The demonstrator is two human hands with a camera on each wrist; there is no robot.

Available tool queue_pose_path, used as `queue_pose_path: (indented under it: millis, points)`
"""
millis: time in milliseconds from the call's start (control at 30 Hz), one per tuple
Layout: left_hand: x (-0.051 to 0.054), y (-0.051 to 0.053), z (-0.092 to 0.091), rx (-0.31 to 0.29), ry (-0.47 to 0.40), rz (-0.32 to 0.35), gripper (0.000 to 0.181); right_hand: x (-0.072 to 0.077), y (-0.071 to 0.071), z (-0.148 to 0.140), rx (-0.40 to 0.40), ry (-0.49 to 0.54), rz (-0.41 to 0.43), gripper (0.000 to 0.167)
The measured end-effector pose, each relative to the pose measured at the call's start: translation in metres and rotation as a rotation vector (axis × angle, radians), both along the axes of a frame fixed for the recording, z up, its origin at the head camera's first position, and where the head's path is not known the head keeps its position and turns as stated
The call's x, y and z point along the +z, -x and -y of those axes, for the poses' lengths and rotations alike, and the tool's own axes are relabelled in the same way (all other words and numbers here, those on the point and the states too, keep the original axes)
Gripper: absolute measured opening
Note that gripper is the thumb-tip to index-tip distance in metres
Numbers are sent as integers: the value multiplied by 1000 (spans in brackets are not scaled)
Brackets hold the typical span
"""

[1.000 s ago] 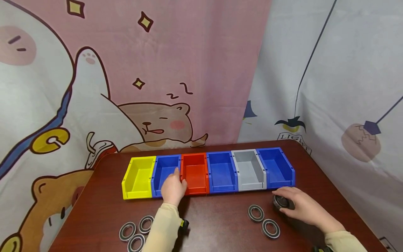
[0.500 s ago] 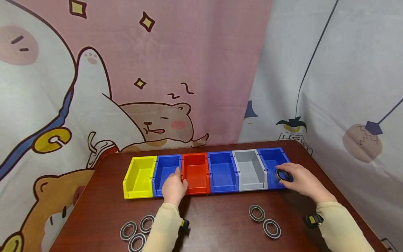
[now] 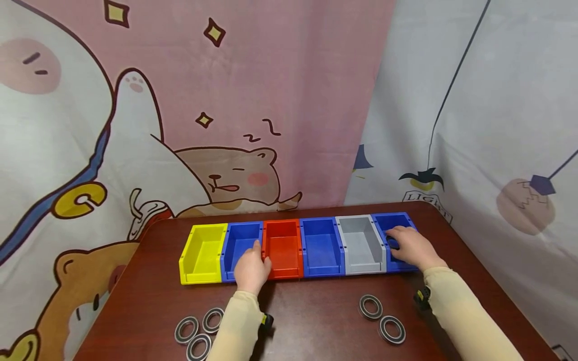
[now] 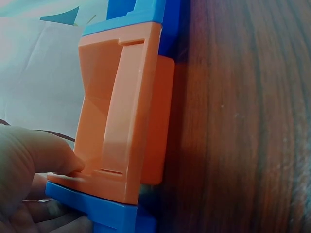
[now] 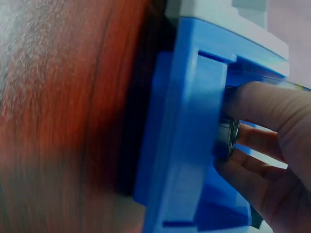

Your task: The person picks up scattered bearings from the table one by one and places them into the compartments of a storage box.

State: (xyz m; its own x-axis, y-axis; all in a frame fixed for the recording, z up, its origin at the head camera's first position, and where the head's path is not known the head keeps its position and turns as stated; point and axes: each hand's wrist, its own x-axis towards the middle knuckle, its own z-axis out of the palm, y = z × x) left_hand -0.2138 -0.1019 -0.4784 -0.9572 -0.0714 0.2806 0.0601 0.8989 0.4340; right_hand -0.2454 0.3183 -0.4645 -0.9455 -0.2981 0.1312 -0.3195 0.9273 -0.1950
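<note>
Right hand (image 3: 412,246) moved deeper into right-end blue plastic bin (image 5: 183,150), fingers pinching dark metal ring bearing (image 5: 226,138). Probably heavy, rigid; grip rim.

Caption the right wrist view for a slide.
Right hand holding a bearing inside a blue bin, with a gray bin alongside.

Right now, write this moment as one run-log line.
right hand: holds bearing in rightmost blue bin | left hand: holds red bin's left wall | table: five bearings

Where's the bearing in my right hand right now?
In the head view, the bearing is toward the right, held by your right hand in the opening of the end blue bin, beside the gray bin.
</note>
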Motion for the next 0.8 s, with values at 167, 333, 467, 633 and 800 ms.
queue_pose_path:
  millis: [167, 333, 467, 633, 800]
  points:
    - [0, -1, 0, -3, -4, 3, 53, -10, 8, 1, -23, -29, 26, 49]
    - [-1, 0, 0, -1, 0, 21, 54, -19, 12, 1, -67, -39, 71, 51]
    - [-3, 2, 0, 0, 3, 25, 54, -22, 12, 1, -81, -49, 93, 52]
    - [-5, 2, 1, 2, 7, -14, 53, -23, 12, 1, -54, -69, 69, 49]
    - [-5, 3, 2, 3, 10, -19, 53, -23, 13, 4, -62, -68, 78, 48]
